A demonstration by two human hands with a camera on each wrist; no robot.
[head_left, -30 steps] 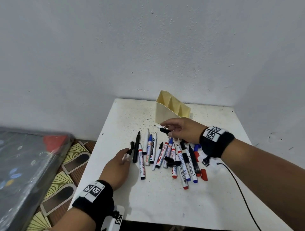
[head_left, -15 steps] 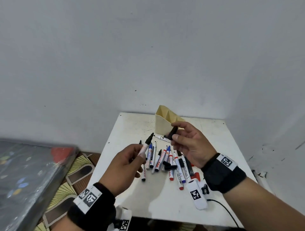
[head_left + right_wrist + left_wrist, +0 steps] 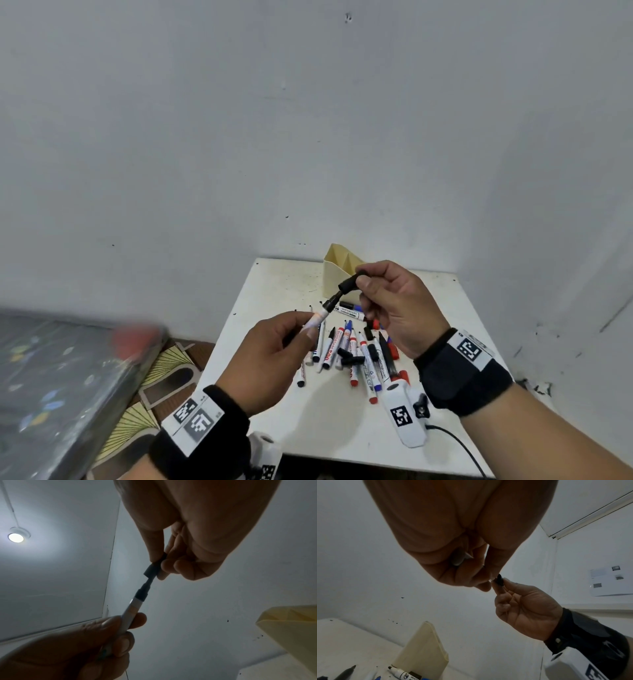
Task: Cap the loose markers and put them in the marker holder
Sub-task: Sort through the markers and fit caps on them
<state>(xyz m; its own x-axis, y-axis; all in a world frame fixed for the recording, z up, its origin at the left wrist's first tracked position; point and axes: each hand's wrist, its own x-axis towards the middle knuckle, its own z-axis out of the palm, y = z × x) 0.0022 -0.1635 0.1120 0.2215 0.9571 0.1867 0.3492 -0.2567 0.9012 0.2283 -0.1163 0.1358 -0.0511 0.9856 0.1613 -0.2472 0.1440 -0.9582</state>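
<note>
A white table (image 3: 342, 421) is set into the corner of grey-white walls, with a cream marker holder (image 3: 337, 274) standing at its far edge. A heap of loose markers (image 3: 356, 356) and black caps is spread on the table between the holder and the person, below both raised hands. A white-barrelled black marker (image 3: 320, 317) is held above the heap, pinched between thumb and fingertips of the left hand (image 3: 270, 359), its black tip pointed up and to the right. A black cap (image 3: 349, 282) is pinched by thumb and forefinger of the right hand (image 3: 397, 308), its open end placed just over the marker's nib. In the right wrist view the nib is seen entering the cap, with the black collar left uncovered. Both wrists are lifted clear of the table, the palms turned toward each other.
</note>
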